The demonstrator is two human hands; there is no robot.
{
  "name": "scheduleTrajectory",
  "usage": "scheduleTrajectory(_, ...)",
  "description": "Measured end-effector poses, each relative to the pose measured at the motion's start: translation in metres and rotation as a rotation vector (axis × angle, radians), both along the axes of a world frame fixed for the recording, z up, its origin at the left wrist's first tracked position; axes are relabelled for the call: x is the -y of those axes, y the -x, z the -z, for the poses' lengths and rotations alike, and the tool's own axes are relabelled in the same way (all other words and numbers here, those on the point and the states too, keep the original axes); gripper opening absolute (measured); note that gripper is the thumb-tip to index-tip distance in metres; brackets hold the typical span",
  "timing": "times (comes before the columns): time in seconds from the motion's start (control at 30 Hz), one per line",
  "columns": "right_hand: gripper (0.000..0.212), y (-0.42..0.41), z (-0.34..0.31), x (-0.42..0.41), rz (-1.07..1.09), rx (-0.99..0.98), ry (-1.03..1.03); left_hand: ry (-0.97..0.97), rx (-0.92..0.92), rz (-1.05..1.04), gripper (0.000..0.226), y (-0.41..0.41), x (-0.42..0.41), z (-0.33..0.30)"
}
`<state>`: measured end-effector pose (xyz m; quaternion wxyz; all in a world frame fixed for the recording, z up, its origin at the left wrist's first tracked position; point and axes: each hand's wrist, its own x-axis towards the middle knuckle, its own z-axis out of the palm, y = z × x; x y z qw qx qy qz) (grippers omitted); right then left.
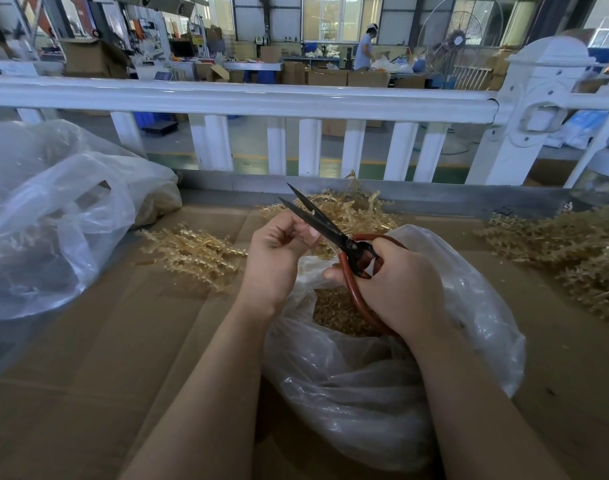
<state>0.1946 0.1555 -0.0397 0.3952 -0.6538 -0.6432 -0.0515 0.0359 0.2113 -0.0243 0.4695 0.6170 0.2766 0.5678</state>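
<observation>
Red-handled scissors (330,230): hanging over clear bag (469,323), black blades standing slightly parted, pointing up-left.
Right hand (396,285): curling fingers through the handle loops, gripping tight.
Left hand (279,251): pinching small pale piece (310,235) against the blades; piece too blurred to identify.
Bag: sitting open on cardboard (88,358), holding tan bits.
Sprues (192,251): lying piled left, behind, right.
</observation>
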Motion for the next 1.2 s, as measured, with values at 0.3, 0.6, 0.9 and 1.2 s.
scheduleTrajectory(0.3, 0.067, 0.0006, 0.0000, -0.0006, -0.004, -0.027, 0.021, -0.015, 0.013, 0.005, 0.015, -0.0019, -0.0022, 0.0026)
scheduleTrajectory(0.6, 0.072, 0.0004, 0.0004, -0.0014, -0.008, -0.053, 0.028, 0.010, 0.062, 0.081, 0.023, -0.0038, 0.0031, 0.0001)
scheduleTrajectory(0.9, 0.077, -0.0004, -0.0007, -0.0014, 0.017, -0.036, 0.048, -0.002, 0.060, 0.082, 0.022, -0.0033, 0.0039, -0.0021)
scheduleTrajectory(1.2, 0.078, -0.0027, 0.0001, -0.0022, 0.050, -0.010, 0.071, -0.038, 0.037, 0.027, 0.014, -0.0034, 0.0043, -0.0011)
